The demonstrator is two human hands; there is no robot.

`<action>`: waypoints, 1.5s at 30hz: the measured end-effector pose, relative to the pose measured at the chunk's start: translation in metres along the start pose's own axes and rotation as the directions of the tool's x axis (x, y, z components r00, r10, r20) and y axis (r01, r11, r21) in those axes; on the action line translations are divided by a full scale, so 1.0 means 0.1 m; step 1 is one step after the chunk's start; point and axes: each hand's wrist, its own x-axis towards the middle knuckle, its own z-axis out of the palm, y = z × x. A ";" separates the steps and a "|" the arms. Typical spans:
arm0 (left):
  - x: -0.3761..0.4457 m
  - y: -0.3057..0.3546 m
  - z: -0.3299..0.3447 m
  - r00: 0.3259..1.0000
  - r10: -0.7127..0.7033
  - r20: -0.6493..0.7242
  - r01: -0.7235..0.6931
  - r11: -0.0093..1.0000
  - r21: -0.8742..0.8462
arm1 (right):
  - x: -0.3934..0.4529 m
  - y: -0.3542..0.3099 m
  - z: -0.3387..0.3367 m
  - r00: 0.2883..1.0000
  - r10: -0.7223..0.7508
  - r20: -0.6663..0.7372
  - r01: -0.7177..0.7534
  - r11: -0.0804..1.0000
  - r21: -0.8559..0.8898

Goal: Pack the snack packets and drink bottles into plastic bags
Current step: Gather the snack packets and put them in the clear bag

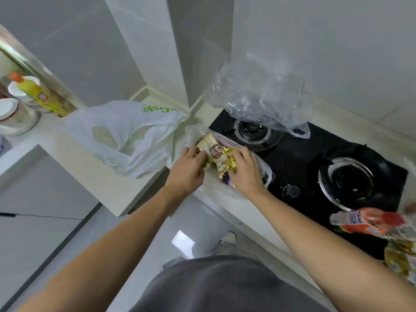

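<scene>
Left hand: my left hand [188, 171] clamps its fingers [198, 154] on the near-left edge of a gold snack packet [221, 157] at the counter's front edge.
Right hand: my right hand [245, 173] closes its fingers [235, 155] around the crumpled gold end of the same packet, at 3 o'clock of the left hand.
Snack packet: gold and brown, lying over a thin clear bag [265, 173] that spreads beneath it, just beside the black gas hob [299, 167].
Clear plastic bag: a second, puffed-up clear bag [258, 97] stands over the far burner [253, 130], at 12 o'clock of my hands.
White bag: a white carrier bag with green print [126, 131] slumps on the pale counter [94, 174] at 10 o'clock, something pale showing through it.
Drink bottle: a red-labelled bottle [364, 220] lies on its side at 4 o'clock, near more yellow packets [400, 261] at the frame's edge.
Far left: a yellow bottle with an orange cap [38, 94] leans beside white bowls [9, 110] at 9 o'clock.
</scene>
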 end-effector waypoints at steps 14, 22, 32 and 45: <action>1.10 -0.53 0.68 0.952 0.124 0.279 -0.144 0.988 0.053 | 0.44 -0.10 0.52 0.975 0.092 0.204 -0.093 0.996 -0.008; 1.17 -0.75 0.56 0.915 0.321 0.244 -0.331 0.944 -0.001 | 0.61 -0.38 0.47 0.937 0.345 0.055 -0.325 0.919 -0.224; 1.13 -0.49 0.28 0.808 0.577 0.120 -0.575 0.816 -0.049 | 0.16 -0.45 0.24 0.875 0.461 -0.147 -0.482 0.859 -0.171; 0.28 1.67 0.64 0.536 0.821 0.198 -0.840 0.541 0.035 | -2.20 0.25 -0.45 0.633 0.666 -0.395 -0.738 0.673 -0.047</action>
